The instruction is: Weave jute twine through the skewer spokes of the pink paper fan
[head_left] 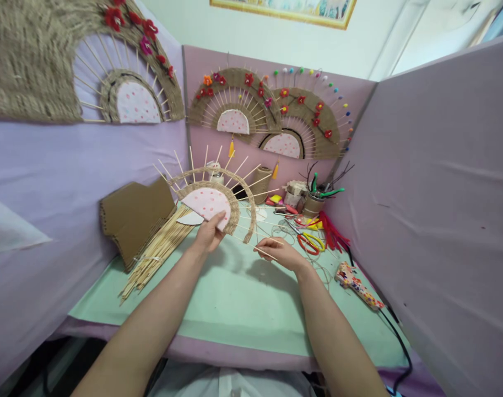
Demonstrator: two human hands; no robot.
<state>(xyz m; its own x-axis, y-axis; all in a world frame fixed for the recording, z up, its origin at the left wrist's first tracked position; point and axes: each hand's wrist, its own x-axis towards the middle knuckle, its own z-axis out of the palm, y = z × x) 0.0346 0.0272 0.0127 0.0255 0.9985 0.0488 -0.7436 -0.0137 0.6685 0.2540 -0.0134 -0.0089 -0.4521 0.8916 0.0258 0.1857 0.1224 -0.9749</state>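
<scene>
A half-round fan frame (207, 203) of thin sticks, with a dotted pink-white centre and twine woven in two arcs, is held up above the table. My left hand (210, 234) grips it at the lower edge of the dotted centre, thumb on the front. My right hand (278, 251) is at the fan's lower right, fingers closed near the end of the lowest stick; twine at the outer arc's end runs close to it. Whether those fingers pinch the twine or the stick is hard to make out.
A bundle of sticks (160, 251) and cardboard (138, 218) lie at left. Scissors (311, 242), a twine spool (261, 184), a tin with pliers (314, 203) and a patterned glue gun (358, 284) with a black cord are at right. Finished fans (238, 82) hang behind.
</scene>
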